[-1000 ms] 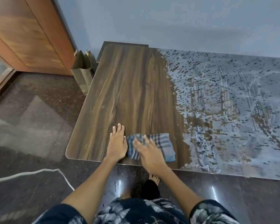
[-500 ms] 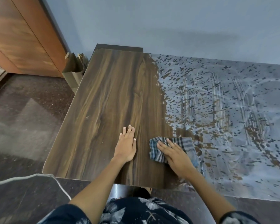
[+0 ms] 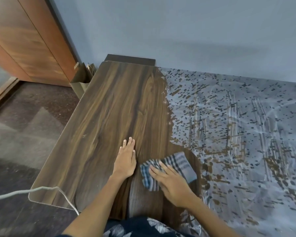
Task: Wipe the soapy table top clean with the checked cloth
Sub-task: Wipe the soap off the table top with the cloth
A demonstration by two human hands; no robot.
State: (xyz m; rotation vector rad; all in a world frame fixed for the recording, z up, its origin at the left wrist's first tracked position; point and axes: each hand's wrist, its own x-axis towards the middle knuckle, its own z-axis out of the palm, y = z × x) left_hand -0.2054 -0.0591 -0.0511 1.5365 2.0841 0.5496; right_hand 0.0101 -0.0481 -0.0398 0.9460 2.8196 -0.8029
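A dark wood-grain table top (image 3: 109, 117) fills the view. Its left part shows bare wood, while its right part is covered in whitish soapy film (image 3: 246, 142) with dark flecks. The blue-and-white checked cloth (image 3: 181, 162) lies crumpled near the front edge, just left of the soap boundary. My right hand (image 3: 171, 183) presses flat on the cloth with fingers spread. Just left of the cloth, my left hand (image 3: 126, 160) rests flat on the bare wood, fingers straight.
A grey-blue wall (image 3: 178, 31) runs along the table's far edge. A brown paper bag (image 3: 80, 77) stands on the dark floor by the table's far left corner, beside a wooden door (image 3: 24, 40). A white cable (image 3: 24, 192) crosses the near left corner.
My right hand went right with the cloth into the soap's edge, then back left a little. A strip of bare wood now shows beside the cloth. My left hand stays planted.
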